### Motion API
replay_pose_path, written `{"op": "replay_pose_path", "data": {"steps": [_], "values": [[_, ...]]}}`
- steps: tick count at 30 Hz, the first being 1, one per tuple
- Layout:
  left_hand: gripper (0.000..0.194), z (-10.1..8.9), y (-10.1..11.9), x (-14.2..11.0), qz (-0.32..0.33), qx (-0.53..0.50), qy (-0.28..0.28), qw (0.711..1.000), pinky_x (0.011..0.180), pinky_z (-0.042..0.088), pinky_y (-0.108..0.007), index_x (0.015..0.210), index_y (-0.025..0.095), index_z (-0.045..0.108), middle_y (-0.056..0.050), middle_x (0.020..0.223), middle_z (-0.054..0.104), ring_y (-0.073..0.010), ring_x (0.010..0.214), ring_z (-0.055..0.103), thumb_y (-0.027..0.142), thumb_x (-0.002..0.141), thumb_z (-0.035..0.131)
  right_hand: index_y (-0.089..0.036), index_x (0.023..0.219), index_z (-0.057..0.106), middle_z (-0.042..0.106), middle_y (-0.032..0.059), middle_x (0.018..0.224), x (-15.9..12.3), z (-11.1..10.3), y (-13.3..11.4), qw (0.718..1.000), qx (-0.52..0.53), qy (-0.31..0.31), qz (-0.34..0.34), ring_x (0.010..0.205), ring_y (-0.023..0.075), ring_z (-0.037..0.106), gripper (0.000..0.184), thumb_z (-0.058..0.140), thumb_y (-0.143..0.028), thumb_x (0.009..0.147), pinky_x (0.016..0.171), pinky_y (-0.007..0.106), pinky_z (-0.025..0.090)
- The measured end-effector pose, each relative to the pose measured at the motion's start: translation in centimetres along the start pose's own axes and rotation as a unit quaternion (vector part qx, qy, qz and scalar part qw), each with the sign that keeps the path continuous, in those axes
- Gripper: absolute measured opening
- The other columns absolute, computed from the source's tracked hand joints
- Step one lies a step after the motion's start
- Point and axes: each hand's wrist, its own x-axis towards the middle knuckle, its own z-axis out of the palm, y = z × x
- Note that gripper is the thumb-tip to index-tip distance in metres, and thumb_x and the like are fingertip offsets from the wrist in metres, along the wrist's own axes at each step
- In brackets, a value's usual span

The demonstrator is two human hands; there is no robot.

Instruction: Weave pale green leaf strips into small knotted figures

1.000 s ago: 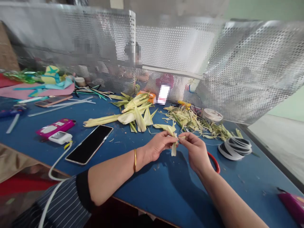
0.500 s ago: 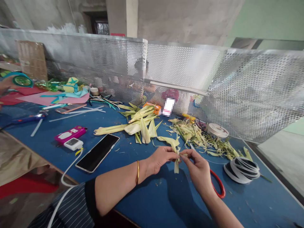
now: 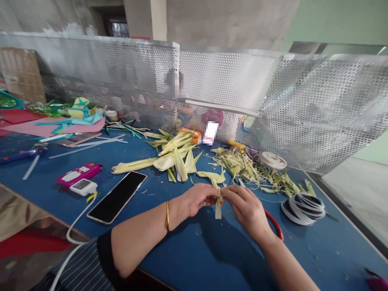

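Observation:
My left hand (image 3: 202,199) pinches a strip of pale corn husk (image 3: 218,209) above the blue tabletop, one end hanging below the fingers. Fingertips of my right hand (image 3: 245,206) press together on the same husk, touching the left fingertips. What lies exactly between the fingers is hidden. Just beyond the hands is a loose piece of husk (image 3: 212,176); I cannot tell whether it joins the held strip. Farther back lies a heap of whole corn husks (image 3: 174,155). Red-handled scissors (image 3: 275,224) lie partly under my right forearm.
Husk scraps (image 3: 245,167) are piled at the back right, near a coil of white ribbon (image 3: 303,209) and a tape roll (image 3: 272,160). A black phone (image 3: 118,198), a magenta device (image 3: 79,174) and a glue gun (image 3: 22,155) lie to the left. Perforated metal screens (image 3: 224,76) border the back.
My right hand has turned over the husk and come closer to my left hand. The view has shifted slightly to the right. The other person's hand at the far left has left the view.

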Motion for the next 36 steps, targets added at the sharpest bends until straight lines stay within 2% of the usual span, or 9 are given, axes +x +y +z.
{"op": "replay_pose_path", "data": {"steps": [7, 12, 15, 19, 24, 26, 28, 33, 36], "values": [[0.013, -0.6, 0.1, 0.2, -0.09, -0.037, -0.023, 0.995, 0.072, 0.051, -0.026, 0.068, 0.013, 0.07, -0.004, 0.066, 0.069, -0.0139, 0.066, 0.063, 0.022, 0.061, 0.077, -0.021, 0.11, 0.068, 0.074, 0.0065, 0.094, 0.3, -1.2, -0.1, 0.998, -0.013, -0.007, -0.061, 0.083, 0.0178, 0.065, 0.027, 0.045, -0.014, 0.1, 0.076, 0.03, 0.047], [0.023, -0.7, 0.5, -0.1, -0.032, 0.041, -0.044, 0.998, 0.076, 0.048, -0.029, 0.069, 0.014, 0.07, -0.005, 0.068, 0.07, -0.0152, 0.068, 0.063, 0.029, 0.057, 0.083, -0.024, 0.096, 0.072, 0.071, 0.0064, 0.088, 0.4, -1.3, -0.2, 0.992, 0.072, -0.074, 0.07, 0.078, 0.0182, 0.063, 0.029, 0.044, -0.024, 0.1, 0.073, 0.03, 0.046], [0.024, -0.5, 0.7, -0.1, 0.041, 0.113, -0.034, 0.992, 0.077, 0.047, -0.03, 0.068, 0.014, 0.071, -0.005, 0.069, 0.069, -0.0149, 0.068, 0.062, 0.032, 0.059, 0.083, -0.023, 0.086, 0.069, 0.068, 0.006, 0.085, 0.7, -1.0, -0.6, 0.969, 0.146, -0.062, 0.188, 0.077, 0.0185, 0.062, 0.027, 0.046, -0.03, 0.098, 0.071, 0.03, 0.046], [0.019, -0.5, 0.5, 0.3, 0.125, 0.198, -0.03, 0.972, 0.073, 0.046, -0.029, 0.071, 0.014, 0.071, -0.005, 0.072, 0.07, -0.0157, 0.069, 0.06, 0.03, 0.064, 0.079, -0.022, 0.07, 0.062, 0.062, 0.0012, 0.066, 0.9, -0.5, -0.9, 0.907, 0.228, -0.078, 0.346, 0.063, 0.0165, 0.056, 0.025, 0.055, -0.036, 0.089, 0.062, 0.028, 0.041], [0.015, -0.4, -0.1, 0.2, 0.221, 0.365, 0.019, 0.904, 0.065, 0.042, -0.026, 0.075, 0.015, 0.072, -0.002, 0.072, 0.068, -0.0163, 0.07, 0.059, 0.029, 0.073, 0.07, -0.019, 0.061, 0.059, 0.053, -0.0017, 0.051, 0.7, 0.6, -0.8, 0.76, 0.401, -0.073, 0.506, 0.051, 0.0129, 0.046, 0.036, 0.067, -0.052, 0.072, 0.054, 0.027, 0.036], [0.014, -0.3, -0.2, 0.2, 0.229, 0.368, 0.034, 0.901, 0.066, 0.042, -0.026, 0.077, 0.015, 0.073, -0.002, 0.073, 0.068, -0.0163, 0.071, 0.06, 0.027, 0.073, 0.068, -0.019, 0.059, 0.057, 0.052, -0.0023, 0.05, 0.8, 0.8, -0.9, 0.725, 0.446, -0.063, 0.52, 0.049, 0.0122, 0.047, 0.04, 0.071, -0.055, 0.068, 0.053, 0.027, 0.038], [0.013, -0.2, -0.3, 0.3, 0.196, 0.305, 0.036, 0.931, 0.068, 0.044, -0.027, 0.076, 0.015, 0.073, -0.002, 0.073, 0.069, -0.0159, 0.07, 0.06, 0.026, 0.071, 0.067, -0.019, 0.062, 0.058, 0.053, -0.002, 0.052, 0.8, 0.7, -0.9, 0.742, 0.446, -0.055, 0.497, 0.051, 0.0127, 0.049, 0.038, 0.069, -0.053, 0.072, 0.055, 0.027, 0.04], [0.011, 0.0, 0.0, 0.3, 0.069, 0.097, 0.032, 0.992, 0.076, 0.047, -0.029, 0.07, 0.014, 0.07, -0.003, 0.068, 0.068, -0.015, 0.069, 0.062, 0.023, 0.063, 0.072, -0.022, 0.099, 0.07, 0.065, 0.0022, 0.078, 0.8, 0.1, -0.6, 0.912, 0.263, -0.026, 0.313, 0.069, 0.0167, 0.06, 0.019, 0.062, -0.034, 0.085, 0.068, 0.029, 0.048], [0.008, 0.0, 0.3, 0.2, 0.028, 0.058, 0.014, 0.998, 0.073, 0.047, -0.028, 0.065, 0.015, 0.068, -0.002, 0.064, 0.066, -0.0141, 0.067, 0.061, 0.021, 0.061, 0.072, -0.024, 0.098, 0.072, 0.069, 0.0074, 0.097, 0.6, -0.2, -0.4, 0.959, 0.184, -0.044, 0.209, 0.087, 0.0197, 0.065, 0.021, 0.053, -0.029, 0.093, 0.078, 0.031, 0.049]]}}
